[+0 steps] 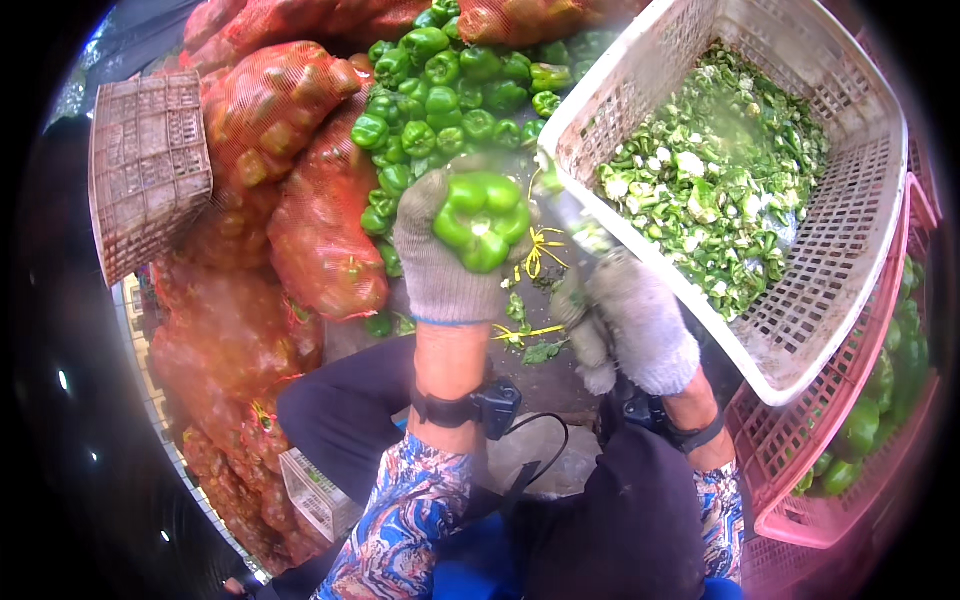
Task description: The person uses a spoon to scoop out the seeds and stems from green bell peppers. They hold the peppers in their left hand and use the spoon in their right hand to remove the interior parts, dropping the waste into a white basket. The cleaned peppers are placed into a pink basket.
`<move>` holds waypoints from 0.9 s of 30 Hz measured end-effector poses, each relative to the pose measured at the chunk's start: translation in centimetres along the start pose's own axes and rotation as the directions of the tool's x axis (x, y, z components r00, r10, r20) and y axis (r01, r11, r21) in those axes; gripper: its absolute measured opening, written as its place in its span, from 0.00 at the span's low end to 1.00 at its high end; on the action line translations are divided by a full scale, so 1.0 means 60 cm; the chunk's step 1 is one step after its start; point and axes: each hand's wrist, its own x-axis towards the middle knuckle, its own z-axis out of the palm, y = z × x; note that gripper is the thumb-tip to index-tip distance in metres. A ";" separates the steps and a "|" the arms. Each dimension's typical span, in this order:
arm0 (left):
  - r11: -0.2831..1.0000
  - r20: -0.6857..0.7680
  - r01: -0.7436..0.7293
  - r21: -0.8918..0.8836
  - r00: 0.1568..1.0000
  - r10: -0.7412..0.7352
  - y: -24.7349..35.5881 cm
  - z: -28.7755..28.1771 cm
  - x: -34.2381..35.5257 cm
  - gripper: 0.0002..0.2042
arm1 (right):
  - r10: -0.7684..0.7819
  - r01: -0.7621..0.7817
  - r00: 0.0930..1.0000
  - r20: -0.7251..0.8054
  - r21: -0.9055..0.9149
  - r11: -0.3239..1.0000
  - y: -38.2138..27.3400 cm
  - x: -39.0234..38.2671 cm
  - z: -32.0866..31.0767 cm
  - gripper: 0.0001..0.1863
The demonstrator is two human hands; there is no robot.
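My left hand (447,262), in a pale knitted glove, is closed around a green bell pepper (483,220), its lobed end facing up. To its right my right hand (632,325), gloved too, has its fingers curled round what looks like a knife (583,222). The blade is blurred, with green bits along it, and the handle is hidden in the glove. Beyond my left hand lies a heap of whole green bell peppers (440,105). Close by my right hand is a tilted white plastic crate (690,312) containing green pepper scraps (715,180) and pale seed cores.
Red mesh sacks (325,235) of produce are piled along the left. An upturned, dirty, pale crate (150,170) leans on them. Below the white crate, a pink crate (800,440) holds more green peppers (860,425). Yellow ties (538,252) and leaf scraps litter the floor.
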 end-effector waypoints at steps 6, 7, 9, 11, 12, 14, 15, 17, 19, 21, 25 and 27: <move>0.991 0.155 0.080 -0.108 0.986 -0.063 0.004 -0.017 0.017 0.23 | -0.185 0.161 0.983 -0.008 -0.457 0.875 0.007 -0.010 -0.016 0.09; 0.989 0.141 0.088 -0.121 0.987 -0.071 0.001 -0.021 0.017 0.23 | -0.187 0.157 0.982 -0.012 -0.487 0.859 0.003 -0.014 -0.012 0.10; 0.985 0.101 0.096 -0.144 0.991 -0.082 -0.004 -0.027 0.018 0.23 | -0.175 0.109 0.981 -0.089 -0.498 0.860 -0.002 -0.021 -0.001 0.13; 0.980 0.072 0.114 -0.165 0.992 -0.103 -0.013 -0.029 0.020 0.23 | -0.249 0.139 0.968 -0.028 -0.767 0.627 -0.025 -0.026 0.007 0.09; 0.978 0.064 0.123 -0.166 0.991 -0.114 -0.016 -0.031 0.022 0.23 | -0.149 0.010 0.976 -0.159 -0.652 0.758 -0.033 -0.028 0.015 0.08; 0.985 0.042 0.124 -0.117 0.992 -0.120 -0.023 -0.026 0.025 0.23 | 0.089 -0.225 0.921 -0.379 -0.333 0.916 -0.054 -0.029 0.044 0.12; 0.992 0.019 0.112 -0.064 0.994 -0.111 -0.028 -0.025 0.027 0.23 | 0.322 -0.446 0.818 -0.476 -0.172 0.879 -0.074 -0.025 0.060 0.12; 0.993 0.043 0.110 -0.051 0.993 -0.108 -0.028 -0.025 0.027 0.22 | 0.159 -0.300 0.917 -0.365 -0.373 0.878 -0.044 -0.042 0.044 0.12; 0.975 0.158 0.174 -0.139 0.976 -0.151 -0.043 -0.027 0.039 0.18 | 0.244 -0.397 0.867 -0.435 -0.305 0.866 -0.061 -0.055 0.042 0.12; 0.986 0.064 0.128 -0.103 0.990 -0.122 -0.033 -0.029 0.031 0.18 | 0.233 -0.407 0.850 -0.472 -0.308 0.860 -0.070 -0.052 0.064 0.12; 0.988 0.058 0.131 -0.086 0.990 -0.126 -0.041 -0.034 0.031 0.18 | 0.195 -0.355 0.874 -0.445 -0.312 0.881 -0.075 -0.060 0.062 0.12; 0.999 0.018 0.036 -0.019 0.999 -0.036 -0.043 -0.020 0.021 0.18 | 0.247 -0.399 0.876 -0.414 -0.338 0.852 -0.077 -0.053 0.061 0.12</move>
